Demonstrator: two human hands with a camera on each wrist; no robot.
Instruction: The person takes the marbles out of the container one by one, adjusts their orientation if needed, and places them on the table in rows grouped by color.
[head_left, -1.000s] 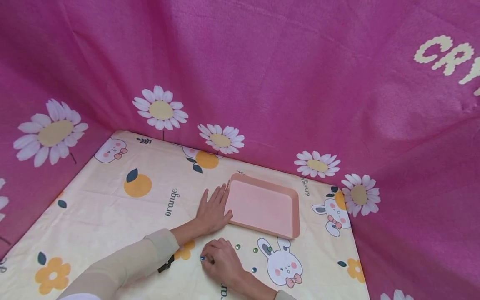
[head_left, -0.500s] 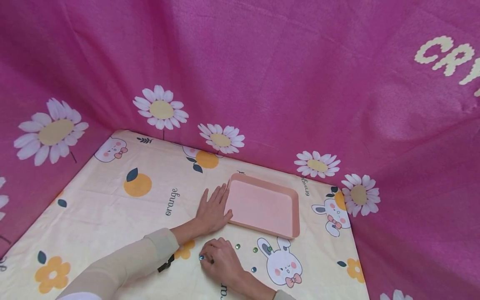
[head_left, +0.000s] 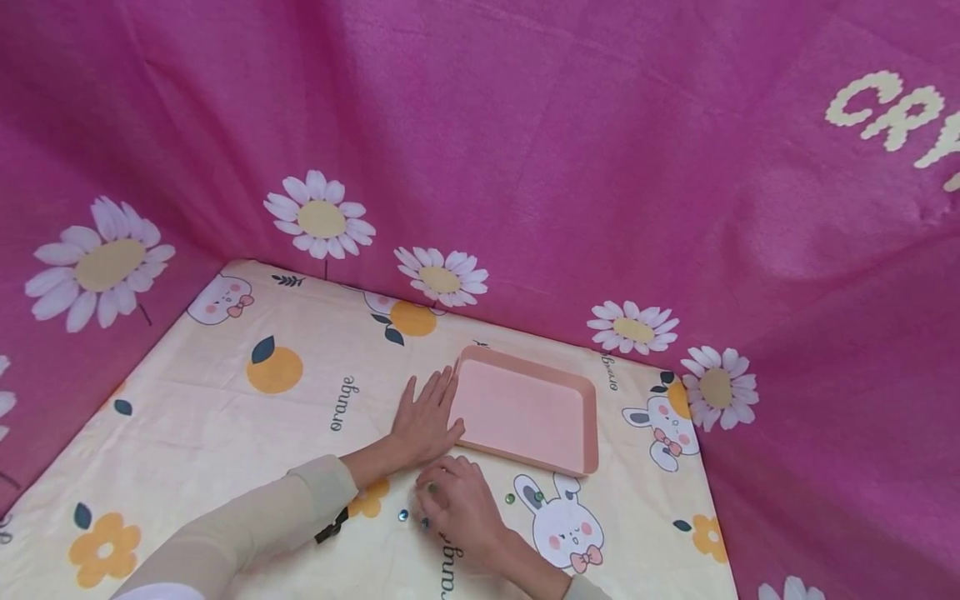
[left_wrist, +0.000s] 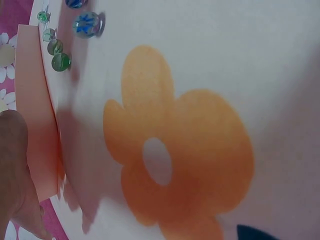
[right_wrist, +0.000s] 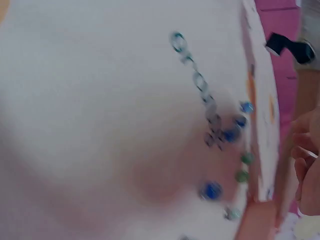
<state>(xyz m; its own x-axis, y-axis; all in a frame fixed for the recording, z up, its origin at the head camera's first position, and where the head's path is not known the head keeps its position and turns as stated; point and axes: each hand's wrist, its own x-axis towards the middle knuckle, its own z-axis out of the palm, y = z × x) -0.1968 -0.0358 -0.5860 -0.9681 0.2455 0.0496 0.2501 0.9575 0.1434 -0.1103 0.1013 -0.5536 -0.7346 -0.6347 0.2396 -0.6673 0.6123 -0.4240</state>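
Observation:
My left hand (head_left: 426, 425) lies with straight fingers against the left side of a shallow pink tray (head_left: 525, 417); in the left wrist view it is partly in sight beside the tray wall (left_wrist: 37, 110). Just in front of it, my right hand (head_left: 468, 512) is over the marbles with loosely bent fingers (right_wrist: 305, 165), and no marble shows in its grasp. A green marble (head_left: 432, 487) shows by its fingers. A blue marble (head_left: 403, 515) lies to its left, with another blue marble (head_left: 425, 523) at the hand's edge. Green marbles (head_left: 511, 498) lie to its right.
The cream tablecloth (head_left: 225, 433) is printed with rabbits, oranges and flowers. A magenta curtain (head_left: 480, 167) with daisies stands along the table's back and sides. A black strap (head_left: 332, 527) shows under my left sleeve.
My right hand has let go of the blue marble, which stays on the cloth, and has moved slightly right and toward the tray. My left hand has kept its place.

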